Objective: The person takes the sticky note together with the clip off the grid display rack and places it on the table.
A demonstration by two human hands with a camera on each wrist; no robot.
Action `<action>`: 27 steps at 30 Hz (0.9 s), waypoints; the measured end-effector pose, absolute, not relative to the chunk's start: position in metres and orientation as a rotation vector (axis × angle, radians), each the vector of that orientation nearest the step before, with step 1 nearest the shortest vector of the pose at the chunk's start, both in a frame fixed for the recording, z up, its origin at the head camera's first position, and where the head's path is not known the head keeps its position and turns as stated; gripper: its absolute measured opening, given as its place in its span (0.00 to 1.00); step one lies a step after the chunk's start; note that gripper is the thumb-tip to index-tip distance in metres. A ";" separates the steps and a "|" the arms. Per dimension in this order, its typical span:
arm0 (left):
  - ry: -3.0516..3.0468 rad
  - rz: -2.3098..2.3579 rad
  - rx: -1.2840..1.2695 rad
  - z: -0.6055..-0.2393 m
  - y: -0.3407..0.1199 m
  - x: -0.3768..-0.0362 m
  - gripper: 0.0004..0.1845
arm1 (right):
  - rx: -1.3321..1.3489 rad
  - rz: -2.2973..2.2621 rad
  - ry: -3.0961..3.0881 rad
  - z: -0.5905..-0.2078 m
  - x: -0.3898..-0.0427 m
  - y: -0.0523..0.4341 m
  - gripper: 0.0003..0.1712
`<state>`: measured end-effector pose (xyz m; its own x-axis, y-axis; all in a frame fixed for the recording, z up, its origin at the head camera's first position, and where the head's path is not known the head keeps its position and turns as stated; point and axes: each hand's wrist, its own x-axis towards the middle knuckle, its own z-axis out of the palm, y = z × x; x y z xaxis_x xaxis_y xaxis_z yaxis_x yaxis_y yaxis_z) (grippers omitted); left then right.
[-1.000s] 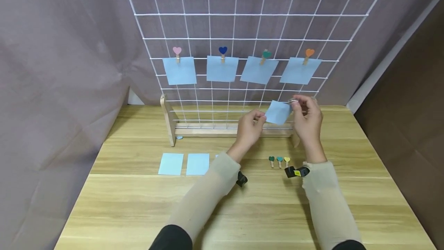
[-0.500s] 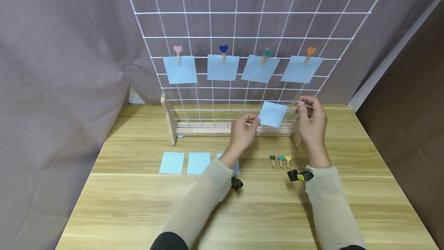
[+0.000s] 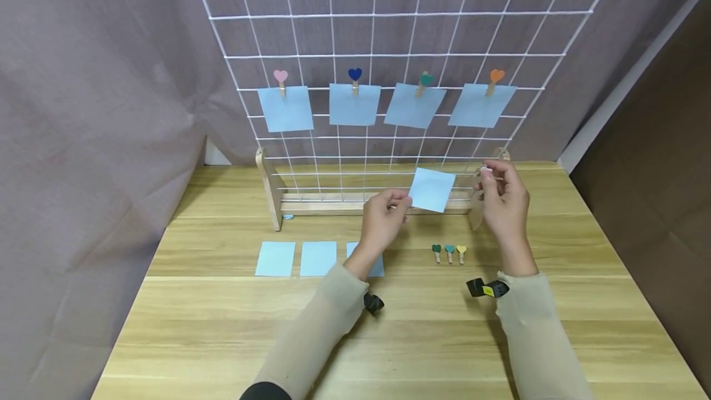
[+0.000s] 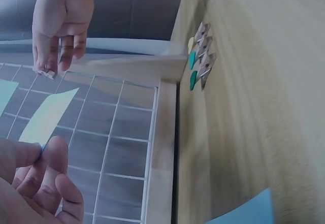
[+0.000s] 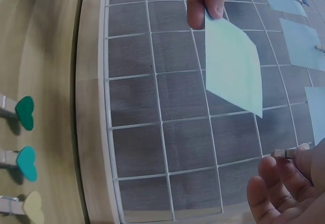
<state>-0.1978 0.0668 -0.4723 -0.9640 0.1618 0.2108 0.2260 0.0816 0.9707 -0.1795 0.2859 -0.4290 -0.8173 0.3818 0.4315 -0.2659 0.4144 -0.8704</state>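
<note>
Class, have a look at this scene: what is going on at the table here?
A person sits at a wooden table before an upright white wire grid. The left hand pinches a corner of a blue paper square, held in front of the grid. The right hand pinches a small clothespin beside it, apart from the paper. Four blue squares already hang clipped on the grid; three heart clothespins lie on the table.

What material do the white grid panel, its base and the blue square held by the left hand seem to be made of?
The grid panel looks like metal wire with a white coating: thin, straight, rigid bars. Its base appears to be pale unpainted wood, with visible grain. The blue square, pinched by the left hand, seems to be matte paper: very thin and flat, held by one corner. The right hand pinches a small clip, probably wooden.
</note>
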 end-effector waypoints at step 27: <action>-2.304 -2.179 -0.293 -0.506 0.046 -0.157 0.07 | -0.201 1.422 -2.124 -0.461 -0.159 0.296 0.15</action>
